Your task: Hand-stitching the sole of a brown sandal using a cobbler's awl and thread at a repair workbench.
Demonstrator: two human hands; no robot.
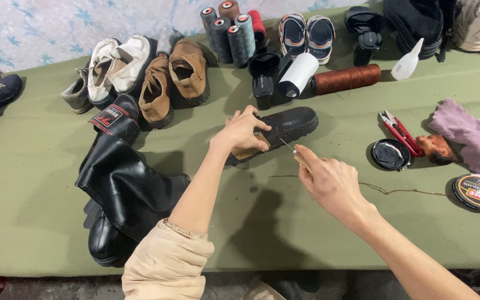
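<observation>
A green-covered table (40,183) is spread with footwear, tall black boots (120,189) lying at the left, brown and white shoes (156,78) lined up along the far edge beside upright thread spools (231,30), so that the middle is left as working space. There a dark sandal (287,125) lies flat and is pressed down by the left hand (243,133), fingers closed over its near end, apparently to keep it from shifting. Just beside it a thin needle-like tool (288,146) is pinched in the closed right hand (331,180), its tip aimed at the sandal's edge, while red snips (398,132) and a round polish tin (478,192) are kept within reach at the right.
</observation>
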